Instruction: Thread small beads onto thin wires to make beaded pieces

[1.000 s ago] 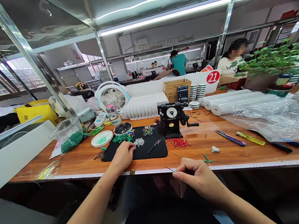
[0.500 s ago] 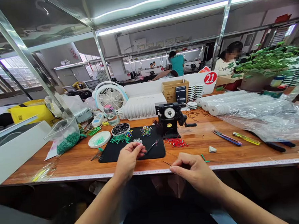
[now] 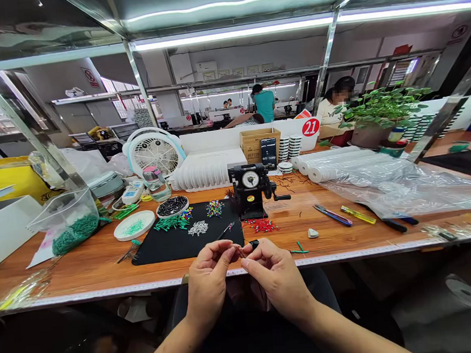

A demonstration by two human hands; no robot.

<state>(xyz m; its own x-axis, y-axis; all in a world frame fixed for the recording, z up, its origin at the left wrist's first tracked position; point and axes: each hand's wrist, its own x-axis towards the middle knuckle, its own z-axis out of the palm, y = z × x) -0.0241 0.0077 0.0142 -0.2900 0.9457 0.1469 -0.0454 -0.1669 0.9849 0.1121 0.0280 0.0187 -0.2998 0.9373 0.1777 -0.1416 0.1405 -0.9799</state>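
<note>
We see a plain black mat beside scattered red pins. Our orange-brown workbench shows wood grain, and a clear bag holds green pieces.

Hand-crank counter at far corner of black mat, blocking reach toward cardboard box.

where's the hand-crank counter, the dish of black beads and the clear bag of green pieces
hand-crank counter (image 3: 250, 179), head view, on its round dial face
dish of black beads (image 3: 172, 216), head view, on its white front rim
clear bag of green pieces (image 3: 66, 207), head view, on its plastic wall above the green pieces
</note>
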